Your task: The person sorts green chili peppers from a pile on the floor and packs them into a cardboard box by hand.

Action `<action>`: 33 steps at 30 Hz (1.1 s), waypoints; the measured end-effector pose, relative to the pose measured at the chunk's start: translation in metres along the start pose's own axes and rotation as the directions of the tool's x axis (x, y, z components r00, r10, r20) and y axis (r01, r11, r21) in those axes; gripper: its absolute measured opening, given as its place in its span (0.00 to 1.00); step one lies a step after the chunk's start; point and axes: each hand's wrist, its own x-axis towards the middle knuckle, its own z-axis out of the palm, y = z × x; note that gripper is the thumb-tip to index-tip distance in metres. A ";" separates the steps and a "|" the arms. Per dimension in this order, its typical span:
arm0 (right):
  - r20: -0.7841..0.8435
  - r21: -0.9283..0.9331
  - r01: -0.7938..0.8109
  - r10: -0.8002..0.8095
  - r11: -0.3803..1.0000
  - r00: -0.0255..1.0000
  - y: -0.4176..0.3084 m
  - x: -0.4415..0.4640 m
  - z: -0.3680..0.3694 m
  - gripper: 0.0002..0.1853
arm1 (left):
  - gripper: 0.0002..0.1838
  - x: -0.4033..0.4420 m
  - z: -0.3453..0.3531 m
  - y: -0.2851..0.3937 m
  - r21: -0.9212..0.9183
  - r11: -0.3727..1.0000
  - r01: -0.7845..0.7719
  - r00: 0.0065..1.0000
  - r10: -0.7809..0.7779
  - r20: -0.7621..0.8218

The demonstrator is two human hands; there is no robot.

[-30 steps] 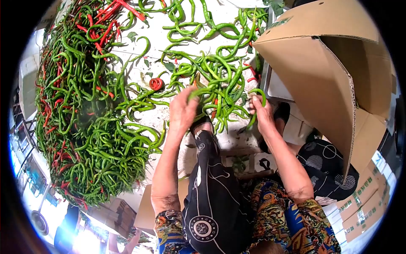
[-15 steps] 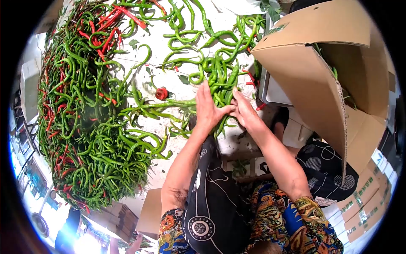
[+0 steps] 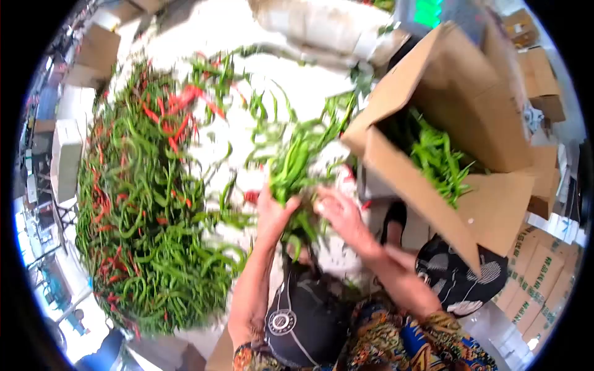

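My left hand [image 3: 272, 213] is closed around a bunch of long green chili peppers [image 3: 292, 167], their tips pointing up and away from me. More peppers hang below that hand. My right hand [image 3: 343, 217] is just right of the bunch, its fingers partly curled and apart, with nothing plainly held; motion blurs it. Loose green chilies lie on the white surface around the bunch. To the left rises a big heap of green chilies [image 3: 148, 222] mixed with red ones [image 3: 182, 99].
At right stands an open cardboard box [image 3: 411, 179] with green chilies [image 3: 439, 154] inside, its flaps sticking out. Stacked printed cartons [image 3: 532, 284] are at lower right. A pale wrapped bundle [image 3: 322, 25] lies at the back. Below my hands is a black patterned cloth [image 3: 309, 315].
The camera view has shifted, showing more of the box's inside. My right hand has come away from the bunch; my left still grips it.
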 end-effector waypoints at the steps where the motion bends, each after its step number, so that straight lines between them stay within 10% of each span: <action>1: -0.051 -0.005 0.144 -0.144 0.990 0.988 0.010 -0.002 -0.004 0.20 | 0.32 -0.002 -0.011 0.026 -0.085 0.996 0.022 1.000 -0.023 -0.005; 6: -0.033 0.016 0.000 0.000 1.000 0.999 0.050 -0.014 -0.025 0.15 | 0.35 0.017 -0.052 0.133 -0.171 0.985 -0.021 0.997 0.009 -0.072; 9: 0.021 -0.015 -0.111 0.111 0.994 0.994 0.072 -0.011 -0.019 0.14 | 0.31 0.080 -0.054 0.260 0.055 0.939 -0.339 0.940 0.335 0.071; 12: 0.018 -0.037 -0.088 0.089 0.995 0.996 0.084 -0.007 -0.017 0.12 | 0.33 0.186 -0.035 0.357 -0.089 0.749 -0.657 0.729 0.661 0.179; 13: 0.018 -0.059 -0.072 0.073 0.996 0.997 0.091 -0.005 -0.020 0.11 | 0.32 0.219 -0.023 0.380 0.480 0.674 -0.561 0.675 0.709 -0.206; 15: -0.085 -0.159 -0.020 0.007 0.987 0.996 0.118 0.003 -0.037 0.12 | 0.43 0.220 -0.015 0.388 0.234 0.733 -0.639 0.679 0.680 -0.277; 17: -0.141 0.058 -0.133 0.140 0.989 0.980 0.122 0.002 -0.052 0.15 | 0.27 0.208 -0.014 0.347 0.063 0.604 -0.795 0.589 0.792 -0.162; 18: -0.181 -0.057 -0.202 0.188 0.978 0.965 0.123 -0.003 -0.060 0.18 | 0.21 0.205 -0.016 0.318 0.453 0.566 -0.689 0.559 0.812 -0.165; 20: -0.282 -0.244 -0.236 0.164 0.941 0.945 0.130 -0.008 -0.064 0.23 | 0.20 0.194 -0.013 0.227 0.305 0.778 -0.550 0.773 0.612 -0.166; 24: -0.402 -0.721 -0.080 -0.323 0.688 0.857 0.197 -0.014 -0.073 0.37 | 0.16 0.176 0.015 0.058 0.356 0.879 -0.318 0.940 0.342 -0.005; 33: -0.494 -0.640 -0.211 -0.185 0.739 0.850 0.181 -0.007 -0.108 0.35 | 0.28 0.228 0.157 -0.017 0.650 0.419 -0.634 0.770 0.426 0.476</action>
